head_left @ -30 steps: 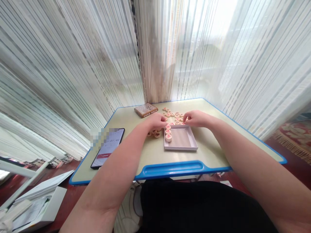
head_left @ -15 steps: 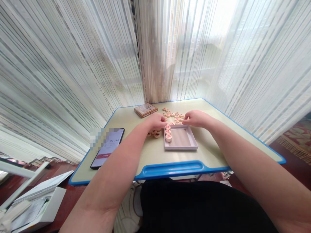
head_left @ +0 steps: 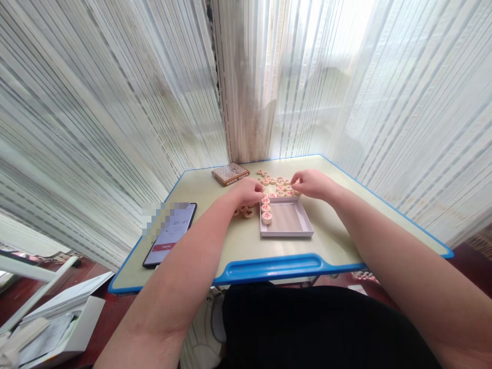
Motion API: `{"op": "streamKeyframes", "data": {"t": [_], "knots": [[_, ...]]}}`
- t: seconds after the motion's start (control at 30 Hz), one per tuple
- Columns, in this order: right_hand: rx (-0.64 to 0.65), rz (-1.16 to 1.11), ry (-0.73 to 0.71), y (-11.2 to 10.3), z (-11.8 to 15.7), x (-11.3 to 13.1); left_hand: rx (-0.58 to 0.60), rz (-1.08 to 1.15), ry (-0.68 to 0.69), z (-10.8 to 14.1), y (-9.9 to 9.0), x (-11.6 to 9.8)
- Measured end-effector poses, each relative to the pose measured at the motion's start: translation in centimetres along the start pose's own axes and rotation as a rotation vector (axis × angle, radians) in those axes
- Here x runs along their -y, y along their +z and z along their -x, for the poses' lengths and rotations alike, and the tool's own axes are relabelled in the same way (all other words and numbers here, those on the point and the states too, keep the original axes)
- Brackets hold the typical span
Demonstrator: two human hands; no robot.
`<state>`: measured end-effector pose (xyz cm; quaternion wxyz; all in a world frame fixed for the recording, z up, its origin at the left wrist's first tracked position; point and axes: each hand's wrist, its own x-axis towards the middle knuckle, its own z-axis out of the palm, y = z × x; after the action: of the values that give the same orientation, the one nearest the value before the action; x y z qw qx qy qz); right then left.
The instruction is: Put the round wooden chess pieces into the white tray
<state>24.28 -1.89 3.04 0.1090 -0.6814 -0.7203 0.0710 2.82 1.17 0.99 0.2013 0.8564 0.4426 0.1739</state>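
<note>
One phone [head_left: 173, 233], one tray [head_left: 288, 218], left forearm [head_left: 194, 248] between

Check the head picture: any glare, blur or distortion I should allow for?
Head view: window light washes out the curtain at upper right; wide-angle stretch enlarges the forearms; pixelation covers the phone's upper left; game pieces near the right hand look small and soft, several characters hard to read.

three discs [head_left: 266, 208] in the left side of the tray [head_left: 306, 234], loose discs [head_left: 280, 188] behind it
</note>
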Motion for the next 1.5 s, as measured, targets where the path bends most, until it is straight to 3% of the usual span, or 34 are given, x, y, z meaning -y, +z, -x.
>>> {"op": "streamKeyframes", "data": {"t": [0.33, 0.9, 1.03, 1.13, 1.27, 1.5], "knots": [[0.101, 0.046, 0.038, 0.6, -0.1, 0.3, -0.001, -0.025, 0.008, -0.1, 0.0, 0.0], [0.098, 0.036, 0.037, 0.9, -0.3, 0.2, -0.005, -0.012, 0.021, -0.1, 0.2, 0.1], [0.011, 0.044, 0.036, 0.2, 0.2, 0.5, -0.007, -0.022, 0.027, -0.1, 0.2, 0.1], [-0.006, -0.049, -0.058, -0.8, 1.0, 1.0, -0.003, -0.038, 0.027, -0.1, 0.2, 0.1], [0.208, -0.188, -0.265, -1.6, 2.3, 2.0, -0.004, -0.047, 0.031, -0.1, 0.2, 0.2], [0.276, -0.056, -0.409, -1.6, 3.3, 3.3, -0.008, -0.057, 0.043, -0.1, 0.0, -0.1]]}}
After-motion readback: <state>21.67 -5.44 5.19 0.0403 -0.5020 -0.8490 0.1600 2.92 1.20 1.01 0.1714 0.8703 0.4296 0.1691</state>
